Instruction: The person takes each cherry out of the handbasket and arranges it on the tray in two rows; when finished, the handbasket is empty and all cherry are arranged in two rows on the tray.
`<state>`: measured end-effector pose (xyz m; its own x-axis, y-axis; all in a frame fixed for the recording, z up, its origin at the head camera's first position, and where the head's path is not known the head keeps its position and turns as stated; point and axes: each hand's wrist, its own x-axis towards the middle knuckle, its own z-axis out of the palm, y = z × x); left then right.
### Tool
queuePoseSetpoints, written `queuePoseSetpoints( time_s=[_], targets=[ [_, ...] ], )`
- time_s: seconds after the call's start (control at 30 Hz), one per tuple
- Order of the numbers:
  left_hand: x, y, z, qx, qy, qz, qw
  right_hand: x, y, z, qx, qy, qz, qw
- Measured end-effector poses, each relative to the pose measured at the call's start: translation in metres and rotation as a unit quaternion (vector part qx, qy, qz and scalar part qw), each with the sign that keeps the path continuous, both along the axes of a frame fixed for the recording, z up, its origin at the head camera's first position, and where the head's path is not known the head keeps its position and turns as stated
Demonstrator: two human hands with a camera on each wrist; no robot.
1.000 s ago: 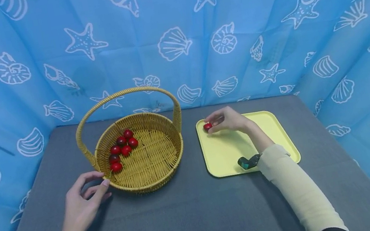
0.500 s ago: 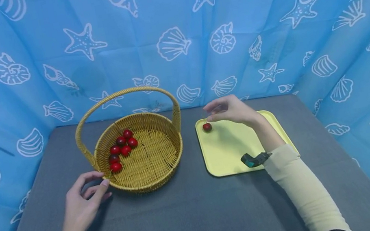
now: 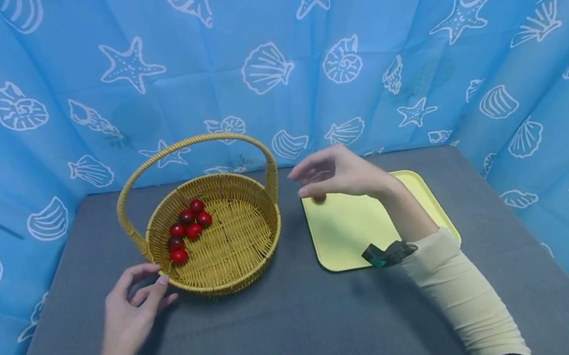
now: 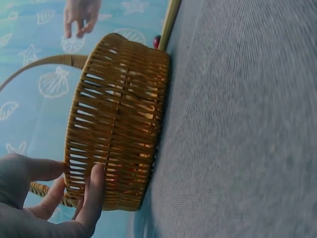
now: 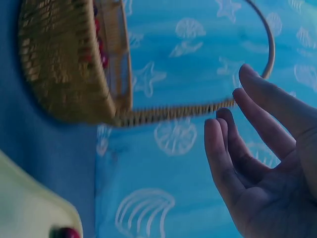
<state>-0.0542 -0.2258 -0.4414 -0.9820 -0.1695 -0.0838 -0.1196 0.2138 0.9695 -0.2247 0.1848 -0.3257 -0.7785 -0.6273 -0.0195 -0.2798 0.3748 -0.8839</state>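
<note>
My left hand [image 3: 132, 303] pinches the near-left rim of a round wicker basket [image 3: 269, 253], thumb and index finger at its edge. In the left wrist view, more fingers [image 4: 92, 203] lie against the woven wall. Several red and dark cherries [image 3: 194, 231] sit in the basket's left part. My right hand [image 3: 343, 173] hovers over the left end of a yellow tray [image 3: 341, 237], fingers loosely bent with nothing between them. Below it, partly hidden by the hand, a single cherry [image 3: 319, 198] lies on the tray; the right wrist view also shows this cherry [image 5: 67, 232].
The basket's tall arched handle [image 3: 192, 141] rises between my hands. A grey cloth [image 3: 290, 341] covers the table. Behind and at the sides hangs a blue curtain [image 3: 224, 93] with white shells and starfish. A small black device [image 3: 389, 253] is on my right wrist.
My right hand has let go of the cherry on the tray, lifted, then shifted left over it with its fingers spread wider. My left hand stays at the basket rim.
</note>
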Motion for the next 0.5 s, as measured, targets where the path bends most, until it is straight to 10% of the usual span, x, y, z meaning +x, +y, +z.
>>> queuePoseSetpoints(
  time_s=[0.5],
  targets=[
    [0.001,0.006,0.001,0.007,-0.011,0.017,0.9998,0.008,-0.082,0.0,-0.036,0.018,0.145,0.989]
  ],
)
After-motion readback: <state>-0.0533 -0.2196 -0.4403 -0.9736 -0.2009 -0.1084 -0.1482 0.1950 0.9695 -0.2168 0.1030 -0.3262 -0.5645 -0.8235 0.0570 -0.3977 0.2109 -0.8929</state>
